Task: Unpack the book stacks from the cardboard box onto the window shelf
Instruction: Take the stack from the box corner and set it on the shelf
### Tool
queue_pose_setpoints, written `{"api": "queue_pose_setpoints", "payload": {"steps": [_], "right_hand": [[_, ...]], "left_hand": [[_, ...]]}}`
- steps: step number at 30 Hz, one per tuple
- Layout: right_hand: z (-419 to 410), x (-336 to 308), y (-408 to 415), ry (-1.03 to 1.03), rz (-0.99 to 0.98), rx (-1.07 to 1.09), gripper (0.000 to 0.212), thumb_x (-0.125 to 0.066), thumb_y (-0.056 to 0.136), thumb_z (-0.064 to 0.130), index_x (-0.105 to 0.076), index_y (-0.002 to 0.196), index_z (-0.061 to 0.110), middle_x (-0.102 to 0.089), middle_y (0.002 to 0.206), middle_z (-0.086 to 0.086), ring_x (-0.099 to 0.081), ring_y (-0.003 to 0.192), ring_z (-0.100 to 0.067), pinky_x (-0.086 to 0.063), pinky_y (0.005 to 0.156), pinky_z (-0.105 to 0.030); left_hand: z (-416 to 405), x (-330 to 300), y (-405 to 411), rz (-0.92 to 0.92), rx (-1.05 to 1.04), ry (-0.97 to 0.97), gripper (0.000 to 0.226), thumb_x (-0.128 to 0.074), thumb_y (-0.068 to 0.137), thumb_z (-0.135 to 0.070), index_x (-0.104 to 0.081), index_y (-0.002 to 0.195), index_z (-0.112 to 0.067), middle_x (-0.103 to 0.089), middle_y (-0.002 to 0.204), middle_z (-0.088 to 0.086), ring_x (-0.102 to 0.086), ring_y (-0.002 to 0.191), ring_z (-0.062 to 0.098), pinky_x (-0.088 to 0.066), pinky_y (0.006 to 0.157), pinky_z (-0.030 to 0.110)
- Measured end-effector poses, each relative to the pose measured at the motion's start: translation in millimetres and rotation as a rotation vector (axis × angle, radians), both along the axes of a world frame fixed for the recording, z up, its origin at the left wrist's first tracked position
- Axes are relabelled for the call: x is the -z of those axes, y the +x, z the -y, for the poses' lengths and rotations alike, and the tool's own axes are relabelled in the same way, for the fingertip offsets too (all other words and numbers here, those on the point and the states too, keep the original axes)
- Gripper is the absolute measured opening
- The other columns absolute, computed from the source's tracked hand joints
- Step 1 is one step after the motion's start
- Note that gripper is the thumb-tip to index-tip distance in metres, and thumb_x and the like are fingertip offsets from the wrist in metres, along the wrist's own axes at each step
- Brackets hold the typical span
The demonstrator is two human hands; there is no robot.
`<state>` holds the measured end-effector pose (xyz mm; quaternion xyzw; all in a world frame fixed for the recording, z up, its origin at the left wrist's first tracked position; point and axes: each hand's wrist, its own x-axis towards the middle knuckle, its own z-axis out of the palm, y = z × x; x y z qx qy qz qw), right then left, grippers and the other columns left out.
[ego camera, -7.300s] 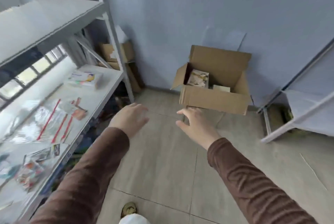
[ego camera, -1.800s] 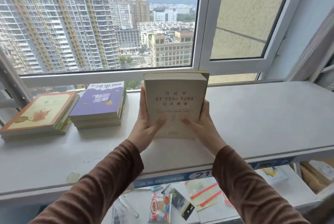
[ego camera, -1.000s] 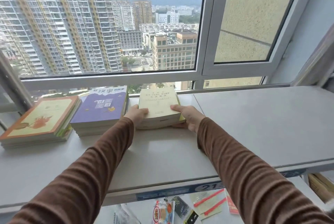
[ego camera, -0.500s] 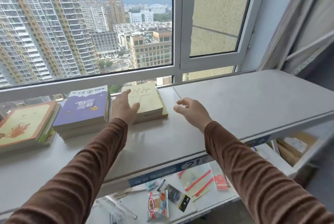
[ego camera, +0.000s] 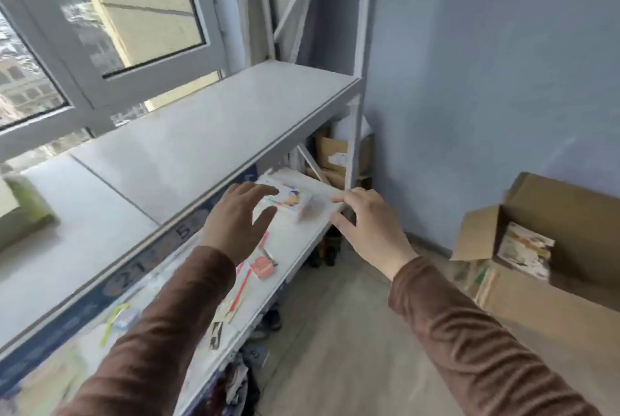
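The open cardboard box (ego camera: 550,301) stands on the floor at the right, against the blue wall. A book stack (ego camera: 524,254) with a pale patterned cover stands upright inside it. The grey window shelf (ego camera: 188,147) runs across the left, and the corner of the cream book stack (ego camera: 23,204) on it shows at the far left edge. My left hand (ego camera: 236,221) and my right hand (ego camera: 370,224) hang in the air in front of the shelf unit, both empty with fingers spread. The other book stacks on the shelf are out of view.
Below the window shelf, a lower shelf (ego camera: 302,234) holds a small colourful booklet (ego camera: 288,202) and several small packets. More cardboard boxes (ego camera: 332,154) sit behind the white shelf post (ego camera: 355,134). Bare tiled floor (ego camera: 335,348) lies between the shelves and the box.
My hands have let go of the cream book stack, which stays on the window shelf. My view has swung right, so the cardboard box on the floor is in sight again.
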<state>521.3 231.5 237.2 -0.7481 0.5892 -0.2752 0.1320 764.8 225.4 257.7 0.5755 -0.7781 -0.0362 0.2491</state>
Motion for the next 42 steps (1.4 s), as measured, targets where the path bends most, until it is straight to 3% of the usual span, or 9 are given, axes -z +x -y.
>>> {"api": "queue_pose_setpoints", "payload": {"steps": [5, 9, 13, 17, 30, 34, 42], "right_hand": [[-70, 44, -160, 0.115, -0.008, 0.202, 0.030, -0.062, 0.096, 0.035, -0.069, 0.121, 0.020, -0.070, 0.120, 0.002, -0.062, 0.114, -0.025, -0.049, 0.096, -0.039], [-125, 66, -278, 0.234, -0.058, 0.325, 0.034, -0.060, 0.098, 0.037, -0.064, 0.129, 0.022, -0.066, 0.130, 0.002, -0.058, 0.124, -0.021, -0.047, 0.099, -0.037], [-157, 82, -375, 0.311, -0.064, 0.415, 0.036, -0.057, 0.100, 0.039, -0.061, 0.132, 0.022, -0.062, 0.139, 0.000, -0.054, 0.129, -0.021, -0.046, 0.104, -0.039], [-160, 102, -444, 0.374, -0.047, 0.502, 0.037, -0.054, 0.101, 0.040, -0.059, 0.135, 0.024, -0.061, 0.137, 0.002, -0.056, 0.124, -0.018, -0.049, 0.095, -0.034], [-51, 191, -579, 0.583, 0.049, 0.640, 0.038, -0.056, 0.100, 0.032, -0.055, 0.138, 0.022, -0.063, 0.132, -0.001, -0.056, 0.121, -0.020, -0.052, 0.094, -0.036], [-18, 224, -616, 0.651, 0.088, 0.642, 0.039, -0.054, 0.102, 0.033, -0.055, 0.138, 0.020, -0.061, 0.135, -0.004, -0.057, 0.121, -0.022, -0.052, 0.093, -0.035], [57, 306, -694, 0.850, 0.204, 0.555, 0.040, -0.051, 0.103, 0.036, -0.053, 0.139, 0.019, -0.058, 0.139, -0.005, -0.056, 0.123, -0.023, -0.049, 0.097, -0.037]], "left_hand": [[-12, 44, -172, -0.008, 0.183, 0.188, 0.027, -0.066, 0.093, -0.024, -0.070, 0.119, -0.021, -0.069, 0.119, 0.004, -0.062, 0.113, 0.027, -0.042, 0.094, 0.031], [-37, 77, -305, 0.058, 0.320, 0.351, 0.030, -0.061, 0.093, -0.027, -0.072, 0.118, -0.013, -0.070, 0.116, 0.006, -0.065, 0.109, 0.028, -0.046, 0.093, 0.032], [-48, 105, -410, 0.107, 0.406, 0.485, 0.037, -0.057, 0.090, -0.041, -0.068, 0.121, -0.024, -0.066, 0.117, -0.002, -0.063, 0.109, 0.022, -0.049, 0.095, 0.035], [-47, 116, -489, 0.101, 0.428, 0.530, 0.034, -0.061, 0.092, -0.035, -0.066, 0.125, -0.027, -0.065, 0.121, -0.002, -0.062, 0.110, 0.021, -0.049, 0.095, 0.034], [78, 210, -649, 0.119, 0.384, 0.786, 0.038, -0.059, 0.096, -0.034, -0.057, 0.133, -0.025, -0.062, 0.130, 0.002, -0.062, 0.114, 0.021, -0.051, 0.094, 0.035], [109, 236, -689, 0.112, 0.321, 0.890, 0.049, -0.059, 0.097, -0.030, -0.049, 0.144, -0.022, -0.055, 0.141, 0.003, -0.057, 0.123, 0.021, -0.049, 0.098, 0.034], [175, 304, -758, 0.142, 0.081, 1.038, 0.063, -0.061, 0.096, -0.032, -0.034, 0.153, -0.025, -0.041, 0.155, 0.005, -0.046, 0.137, 0.027, -0.044, 0.109, 0.046]]}}
